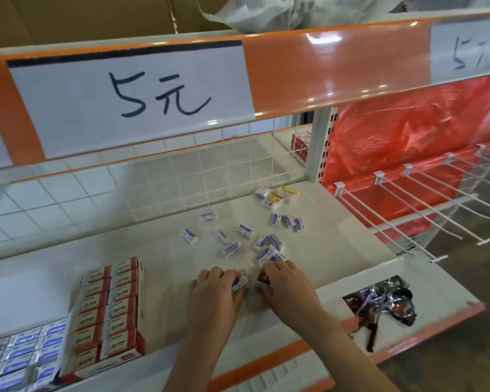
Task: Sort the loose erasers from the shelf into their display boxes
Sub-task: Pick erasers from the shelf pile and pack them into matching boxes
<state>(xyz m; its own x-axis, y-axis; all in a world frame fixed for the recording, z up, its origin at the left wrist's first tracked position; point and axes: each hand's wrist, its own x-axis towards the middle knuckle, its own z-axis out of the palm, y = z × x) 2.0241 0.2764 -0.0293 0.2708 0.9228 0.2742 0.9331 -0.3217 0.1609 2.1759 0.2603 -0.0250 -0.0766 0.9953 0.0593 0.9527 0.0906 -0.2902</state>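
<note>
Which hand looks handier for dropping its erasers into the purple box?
Probably the left hand. It already grips purple erasers and is nearer the purple display box at the shelf's left end. The right hand would have to cross over it.

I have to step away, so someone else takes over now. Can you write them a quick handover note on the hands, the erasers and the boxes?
Left hand grips a purple-labelled eraser at the shelf front; right hand grips another beside it.
Loose purple erasers lie scattered mid-shelf; a few yellow and white ones lie farther back.
Display boxes sit at the left: the red box looks full, the purple box also holds erasers.
Left to do: box both held erasers, then the rest.
</note>
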